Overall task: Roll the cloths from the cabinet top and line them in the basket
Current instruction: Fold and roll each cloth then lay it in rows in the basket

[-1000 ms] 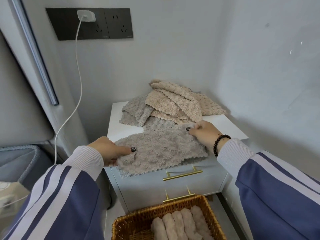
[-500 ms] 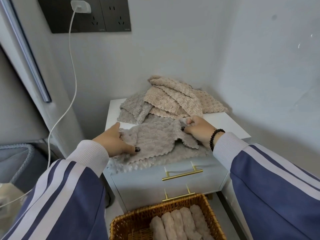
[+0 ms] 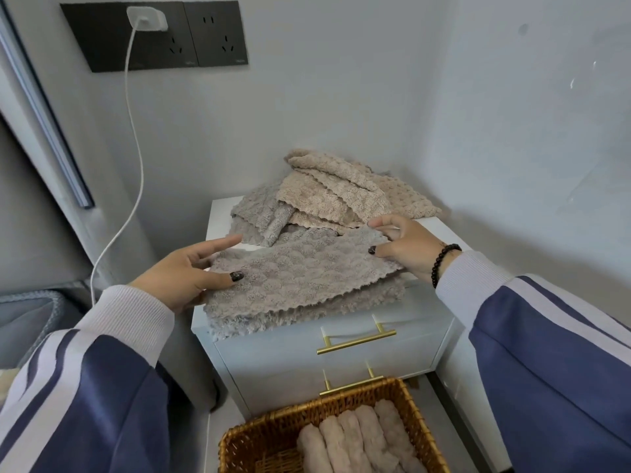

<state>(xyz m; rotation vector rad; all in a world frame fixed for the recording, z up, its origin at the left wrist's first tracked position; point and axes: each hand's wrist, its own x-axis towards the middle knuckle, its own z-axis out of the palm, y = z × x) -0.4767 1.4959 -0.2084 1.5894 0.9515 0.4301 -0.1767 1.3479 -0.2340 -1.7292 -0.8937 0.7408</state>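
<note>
A grey-beige fluffy cloth lies folded in half along the front of the white cabinet top. My left hand holds its left end, thumb on top and fingers beneath. My right hand pinches its far right corner between thumb and fingers. Behind it a pile of loose beige and grey cloths sits at the back of the cabinet. On the floor below, a wicker basket holds several rolled cloths side by side.
The cabinet stands in a corner between two white walls and has two drawers with gold handles. A white charger cable hangs from a black socket panel at the left. A grey padded piece of furniture sits at the far left.
The cloth lay spread flat one second ago. Both hands lifted its near edge and folded it over toward the back, so it now lies doubled.
</note>
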